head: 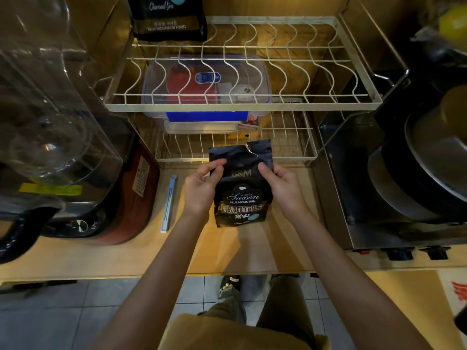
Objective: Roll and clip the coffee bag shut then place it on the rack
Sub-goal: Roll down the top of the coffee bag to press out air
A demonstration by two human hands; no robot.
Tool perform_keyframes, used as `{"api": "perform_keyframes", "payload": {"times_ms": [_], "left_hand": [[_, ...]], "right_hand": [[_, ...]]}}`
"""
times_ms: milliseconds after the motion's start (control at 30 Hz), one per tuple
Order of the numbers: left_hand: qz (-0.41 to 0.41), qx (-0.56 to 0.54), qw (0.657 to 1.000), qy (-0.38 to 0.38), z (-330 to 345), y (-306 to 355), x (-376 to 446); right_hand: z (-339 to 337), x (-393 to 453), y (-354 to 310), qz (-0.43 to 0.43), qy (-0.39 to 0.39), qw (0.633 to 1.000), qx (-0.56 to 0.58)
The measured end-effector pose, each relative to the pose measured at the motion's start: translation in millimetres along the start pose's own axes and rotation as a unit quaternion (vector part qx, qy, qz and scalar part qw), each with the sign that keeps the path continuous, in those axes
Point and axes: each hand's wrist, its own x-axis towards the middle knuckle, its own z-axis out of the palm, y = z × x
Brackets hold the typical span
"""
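Note:
A black coffee bag (pixel 242 195) with gold lettering stands upright on the wooden counter, its torn top edge flat and unrolled. My left hand (pixel 201 186) grips the bag's left side, thumb on the front. On the right side my right hand (pixel 280 188) pinches the bag near its upper corner. A pale blue sealing clip (pixel 168 203) lies flat on the counter to the left of my left hand, untouched. The white wire rack (pixel 242 106) stands behind the bag, with an upper and a lower tier.
A second black coffee bag (pixel 169 18) stands at the upper tier's back left. A clear plastic box (pixel 206 97) with a blue latch sits on the lower tier. A glass-jug appliance (pixel 50 137) crowds the left; a steel stove with stacked pans (pixel 417 173) fills the right.

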Motion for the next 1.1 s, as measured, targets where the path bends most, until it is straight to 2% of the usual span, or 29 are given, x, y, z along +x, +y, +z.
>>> {"api": "perform_keyframes", "payload": {"times_ms": [167,267,400,500,633,733,900,1100], "left_hand": [[0.021,0.067,0.995,-0.074,-9,2,1],[0.025,0.117,0.988,-0.095,-13,3,3],[0.041,0.151,0.984,-0.082,-15,7,5],[0.048,0.197,0.974,-0.099,-17,7,6],[0.054,0.203,0.973,-0.093,-17,-1,5],[0.055,0.187,0.977,-0.085,-16,-7,5],[0.078,0.203,0.973,-0.077,-14,-4,7],[0.094,0.235,0.965,-0.064,-19,0,9]], "right_hand": [[-7,-1,1,-0.055,0.058,0.997,0.024],[-10,-2,0,-0.069,0.073,0.995,-0.006],[-21,1,-2,-0.034,-0.012,0.999,-0.03],[-32,2,-5,-0.015,-0.077,0.994,-0.077],[-41,4,-11,-0.027,-0.102,0.982,-0.155],[-42,4,-8,-0.036,-0.086,0.982,-0.166],[-39,0,2,-0.057,-0.053,0.99,-0.116],[-40,0,8,-0.117,-0.011,0.955,-0.274]]}}
